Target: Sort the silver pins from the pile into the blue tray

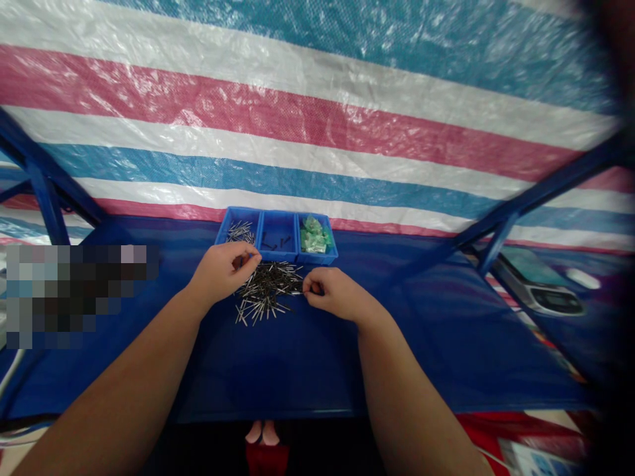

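A loose pile of thin dark and silvery pins (268, 287) lies on the blue table (278, 370). My left hand (227, 268) is at the pile's upper left, thumb and fingers pinched together; what they hold, if anything, is too small to name. At the pile's right edge my right hand (335, 294) is closed, fingertips on something thin and dark that I cannot make out. Just behind the pile stands a blue tray (278, 255) with three compartments: silvery pins (241, 232) at left, a few dark pieces (284, 242) in the middle, a green plastic bag (315, 235) at right.
A digital scale (550, 294) sits at the right, beyond a blue slanted frame bar (496, 211). Another blue bar (47, 198) stands at the left, above a blurred-out area. A striped plastic sheet (297, 132) hangs behind the table.
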A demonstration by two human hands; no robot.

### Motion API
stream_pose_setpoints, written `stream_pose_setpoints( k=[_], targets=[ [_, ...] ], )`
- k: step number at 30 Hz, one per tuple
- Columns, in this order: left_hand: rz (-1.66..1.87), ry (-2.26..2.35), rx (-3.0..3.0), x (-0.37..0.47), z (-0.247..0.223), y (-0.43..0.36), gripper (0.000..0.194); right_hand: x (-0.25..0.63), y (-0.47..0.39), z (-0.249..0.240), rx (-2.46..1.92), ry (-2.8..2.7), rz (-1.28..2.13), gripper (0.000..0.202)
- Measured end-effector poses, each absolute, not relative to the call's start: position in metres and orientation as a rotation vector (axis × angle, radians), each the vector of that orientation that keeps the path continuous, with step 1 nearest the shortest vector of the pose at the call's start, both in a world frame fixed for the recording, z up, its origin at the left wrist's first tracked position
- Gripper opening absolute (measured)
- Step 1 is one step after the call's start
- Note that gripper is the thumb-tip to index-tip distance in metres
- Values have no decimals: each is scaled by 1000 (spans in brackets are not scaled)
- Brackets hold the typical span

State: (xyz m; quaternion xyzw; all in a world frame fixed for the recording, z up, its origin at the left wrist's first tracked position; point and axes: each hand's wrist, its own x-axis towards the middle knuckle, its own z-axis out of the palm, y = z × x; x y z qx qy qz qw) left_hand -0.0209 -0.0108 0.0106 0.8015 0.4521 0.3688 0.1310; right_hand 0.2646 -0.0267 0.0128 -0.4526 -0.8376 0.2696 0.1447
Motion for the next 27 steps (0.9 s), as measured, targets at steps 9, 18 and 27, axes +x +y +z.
stream_pose_setpoints(
  k=[9,18,27],
  targets=[
    [770,873,2478,9,4,-28,19,252,-32,22,-1176,-2292,753,8],
    [766,984,2528,5,6,-26,18,242,-36,18,-1159,-2203,756,6],
    [1335,1507,2329,-16,14,-15,22,251,-30,11,-1223,-2323,729,9]
  ],
)
